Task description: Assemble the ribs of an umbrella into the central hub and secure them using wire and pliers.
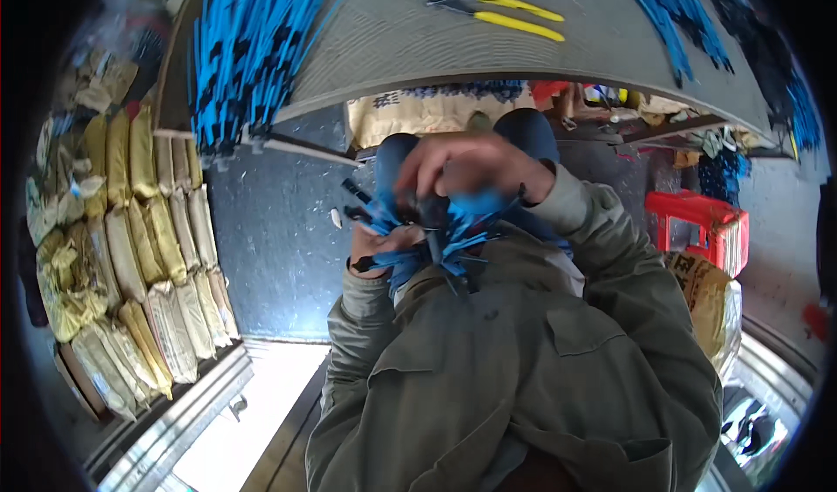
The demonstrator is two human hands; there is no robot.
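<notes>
Both hands are up close to the chest on 1 bundle (436,230) of blue-and-black strips. The right hand (475,167) is curled over the top, fingers closed on it; the left hand (370,249) grips from below-left, though it's mostly hidden so I'm guessing a bit. The bundle fans out sideways between them, well short of the table (392,38).

A grey counter (392,38) spanned the top. Stacked yellowish sacks (131,248) lined the left, over a dark floor (279,248); a red crate (702,226) sat right.
</notes>
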